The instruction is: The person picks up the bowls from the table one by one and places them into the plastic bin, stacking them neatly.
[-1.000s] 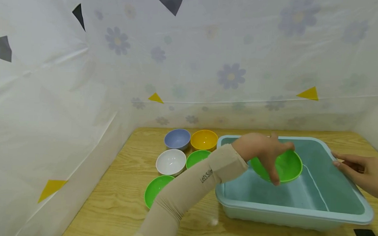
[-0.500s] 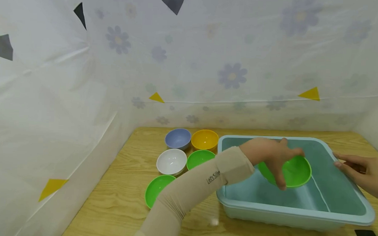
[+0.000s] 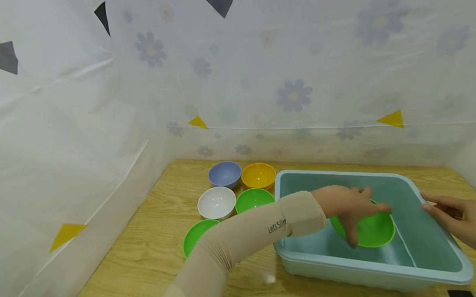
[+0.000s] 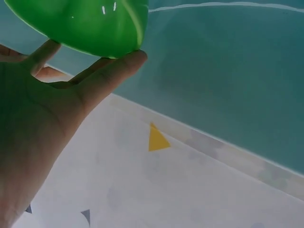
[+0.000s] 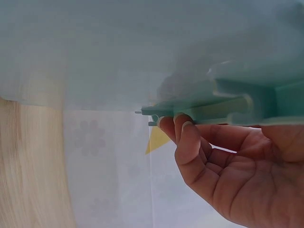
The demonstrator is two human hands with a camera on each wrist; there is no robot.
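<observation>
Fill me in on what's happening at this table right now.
A person's left hand holds a green bowl by its rim inside a light blue tub, low over the tub's floor. The right hand grips the tub's right rim, its fingers curled under the lip. Beside the tub on the wooden table sit five more bowls: a blue bowl, a yellow bowl, a white bowl and two other green bowls.
</observation>
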